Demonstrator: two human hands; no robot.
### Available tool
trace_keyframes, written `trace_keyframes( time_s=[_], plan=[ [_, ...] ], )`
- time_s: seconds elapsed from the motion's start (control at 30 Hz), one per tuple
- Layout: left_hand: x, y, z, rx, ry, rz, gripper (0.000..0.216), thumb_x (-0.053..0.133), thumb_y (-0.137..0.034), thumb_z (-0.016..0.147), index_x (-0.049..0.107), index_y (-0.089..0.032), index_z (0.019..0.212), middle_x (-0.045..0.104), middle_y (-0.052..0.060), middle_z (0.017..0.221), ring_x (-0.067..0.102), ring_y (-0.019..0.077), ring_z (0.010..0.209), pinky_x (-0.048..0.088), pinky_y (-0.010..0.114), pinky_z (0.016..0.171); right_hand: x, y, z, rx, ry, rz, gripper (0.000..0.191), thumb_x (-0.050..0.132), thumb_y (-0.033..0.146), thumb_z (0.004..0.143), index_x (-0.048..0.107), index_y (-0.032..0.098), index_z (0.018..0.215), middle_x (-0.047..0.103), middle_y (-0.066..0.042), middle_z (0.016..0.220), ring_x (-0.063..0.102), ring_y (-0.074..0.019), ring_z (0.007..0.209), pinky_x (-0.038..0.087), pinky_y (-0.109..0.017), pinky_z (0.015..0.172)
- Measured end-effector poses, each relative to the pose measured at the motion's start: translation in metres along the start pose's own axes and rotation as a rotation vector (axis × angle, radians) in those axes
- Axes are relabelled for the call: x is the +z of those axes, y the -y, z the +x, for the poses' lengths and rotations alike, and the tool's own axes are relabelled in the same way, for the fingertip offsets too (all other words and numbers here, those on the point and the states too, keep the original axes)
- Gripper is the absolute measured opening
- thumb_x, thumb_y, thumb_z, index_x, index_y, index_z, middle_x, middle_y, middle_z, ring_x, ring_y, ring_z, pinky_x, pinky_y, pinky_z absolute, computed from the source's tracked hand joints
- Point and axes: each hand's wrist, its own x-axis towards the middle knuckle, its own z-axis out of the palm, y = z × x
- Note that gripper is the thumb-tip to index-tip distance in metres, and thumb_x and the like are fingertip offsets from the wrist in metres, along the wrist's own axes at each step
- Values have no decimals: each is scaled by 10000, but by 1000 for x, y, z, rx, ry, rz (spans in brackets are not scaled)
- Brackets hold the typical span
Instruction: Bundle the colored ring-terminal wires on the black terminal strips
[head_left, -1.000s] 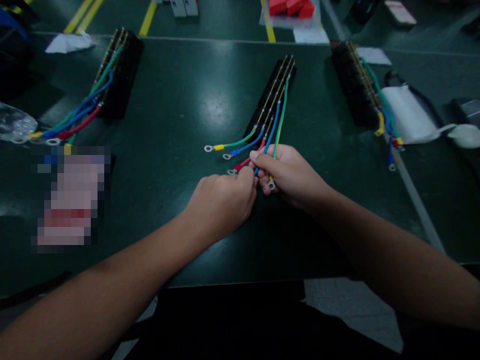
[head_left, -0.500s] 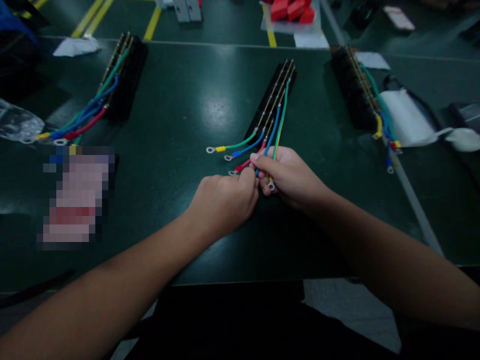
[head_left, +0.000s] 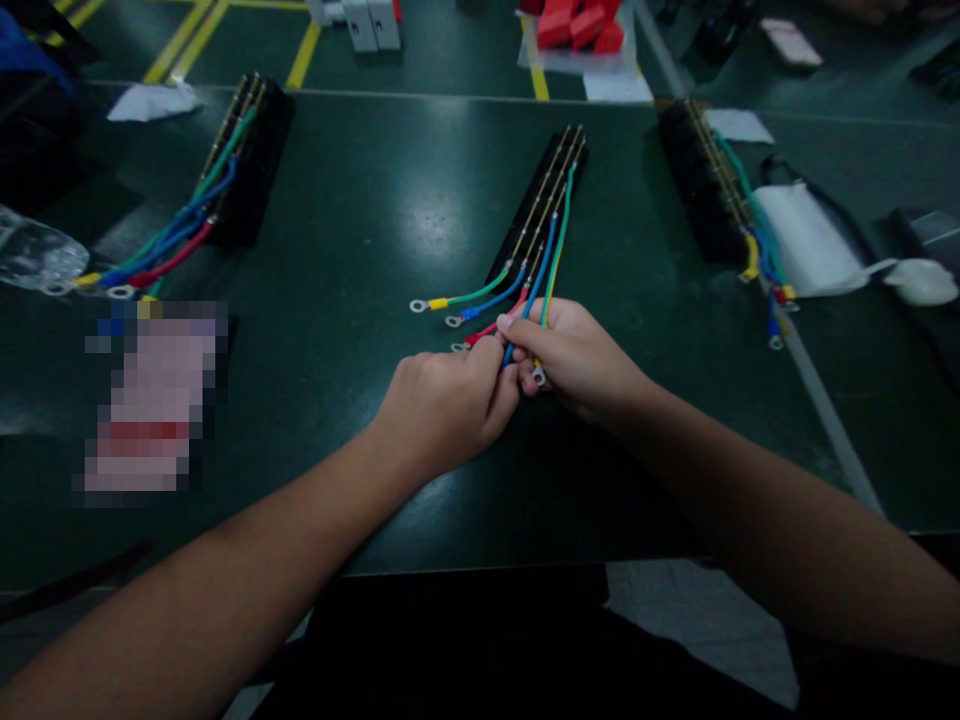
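A black strip with brass-coloured rods [head_left: 541, 195] lies slanted on the green table, with several wires coming off its near half. My left hand [head_left: 457, 400] is closed on the lower end of a blue wire [head_left: 541, 270]; its tip is hidden in the fingers. My right hand [head_left: 577, 350] pinches the same blue wire just above. A green-yellow wire [head_left: 559, 250] passes behind the right thumb, its ring terminal [head_left: 538, 376] showing below. Left of the hands, a green wire [head_left: 476, 294], a second blue wire [head_left: 491, 298] and a red wire [head_left: 491, 328] fan out with ring terminals.
Similar wired strips lie at the left [head_left: 259, 160] and the right [head_left: 701, 180]. A pixelated phone-like object [head_left: 154, 400] rests at left, near a clear plastic bag [head_left: 37, 250]. Red parts [head_left: 577, 25] in a bag and grey blocks [head_left: 373, 25] sit at the back. A white pouch [head_left: 806, 235] lies at right.
The view has shifted slightly. Both hands stay on the blue wire; more of its lower end shows between them, and the left fingers have turned a little.
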Motion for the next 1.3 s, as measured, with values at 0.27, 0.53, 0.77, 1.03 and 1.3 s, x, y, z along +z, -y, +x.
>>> trace_keyframes(
  time_s=[0.27,0.53,0.77,1.03,1.3],
  plan=[
    [1,-2,-4,-76,-40,-123,297,458,-381,966,608,-145,1065,727,71,717,692,237,583,428,321,539,-1,-3,1,-45,26,-32,248,569,152,999,552,160,753,553,39,500,479,-55,366,363,-141,374],
    [0,-7,-2,-93,21,-77,295,396,-345,995,612,-152,1053,736,104,746,730,298,638,464,358,550,-4,-5,3,-58,45,-77,261,556,160,1018,555,150,758,540,40,492,454,-48,358,332,-144,376],
    [-4,-11,1,-67,112,34,308,352,-291,1024,599,-129,1111,744,134,788,749,344,656,518,390,536,-3,-5,1,-81,14,-57,278,550,148,1021,546,150,743,513,52,472,446,-41,347,335,-139,374],
    [-7,-11,1,-59,137,69,279,371,-276,1023,604,-133,1078,744,128,772,750,342,650,519,387,532,-1,-3,1,-61,-9,-36,285,531,109,1020,544,143,737,514,52,498,447,-37,336,325,-144,358],
    [-6,-9,0,-57,48,51,245,482,-347,974,624,-157,1033,753,106,755,755,337,656,486,371,534,-1,-4,1,-63,1,-31,289,534,106,1023,544,148,738,520,56,475,458,-41,335,337,-139,358]
  ],
)
